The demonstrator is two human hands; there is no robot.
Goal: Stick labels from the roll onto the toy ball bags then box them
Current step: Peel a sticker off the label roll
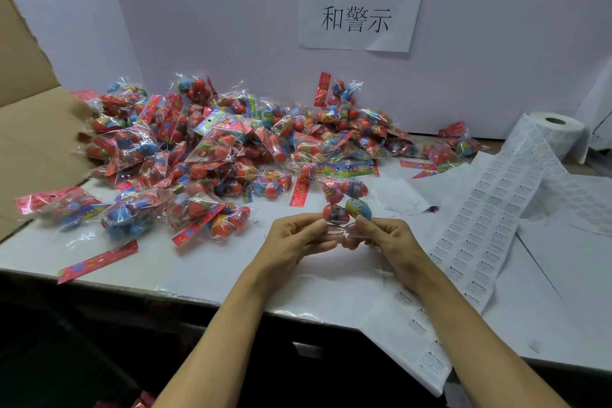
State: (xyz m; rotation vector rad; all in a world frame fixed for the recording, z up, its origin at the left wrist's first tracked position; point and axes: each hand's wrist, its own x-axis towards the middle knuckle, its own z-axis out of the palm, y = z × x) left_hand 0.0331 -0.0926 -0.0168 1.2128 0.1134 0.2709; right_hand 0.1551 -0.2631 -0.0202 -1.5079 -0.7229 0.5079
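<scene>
One bag in hand: a clear toy ball bag (342,204) with four balls is held up between both hands, over the near part of the table (205,262)
Left hand: left hand (291,242) pinches the bag's lower edge, fingers curled round the film
Right hand: right hand (390,240) pinches the same edge just beside the left, fingers curled; whether a label sits under the fingertips cannot be told
Pile: many bags (212,149) lie heaped beyond and left of the grip, apparently still waiting for labels
Label strip: sheet of warning labels (480,225) runs right of the grip, from the roll (556,132) at far right down to the table edge
Box: cardboard box (29,129) stands open, far left of the grip; its inside is not visible
Progress: early by my judgement, most bags unlabelled and unboxed
</scene>
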